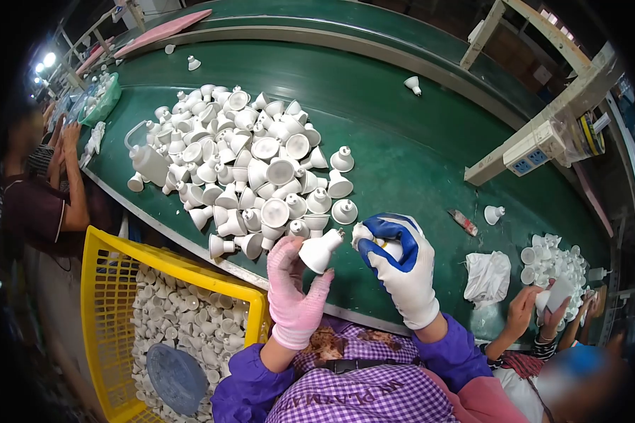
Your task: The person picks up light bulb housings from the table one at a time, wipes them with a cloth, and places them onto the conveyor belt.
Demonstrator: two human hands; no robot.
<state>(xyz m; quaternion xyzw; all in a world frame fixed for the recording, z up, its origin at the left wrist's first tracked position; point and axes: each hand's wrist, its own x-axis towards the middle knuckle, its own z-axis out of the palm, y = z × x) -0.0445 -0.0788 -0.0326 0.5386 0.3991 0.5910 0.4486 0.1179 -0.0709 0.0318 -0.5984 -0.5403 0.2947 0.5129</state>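
My left hand [298, 292], in a pink glove, grips a white spotlight bulb [320, 251] by its wide rim; its narrow pin end points up and right. My right hand [404, 264], in a white glove with blue-coated fingers, is closed around a bunched white cloth [360, 234], partly hidden by the fingers. A small gap separates the bulb from the cloth. Just beyond my left hand, a large heap of similar white bulbs [264, 148] lies on the green work surface [395, 183]. A white squeeze bottle [148, 162] with a bent spout sits at the heap's left side.
A yellow crate [92, 310] full of bulbs, with a blue-grey bowl [176, 377] in it, stands at lower left. On the right are a white cloth bundle [487, 276], more bulbs [554, 261] and a post with sockets [533, 156]. Co-workers sit on both sides.
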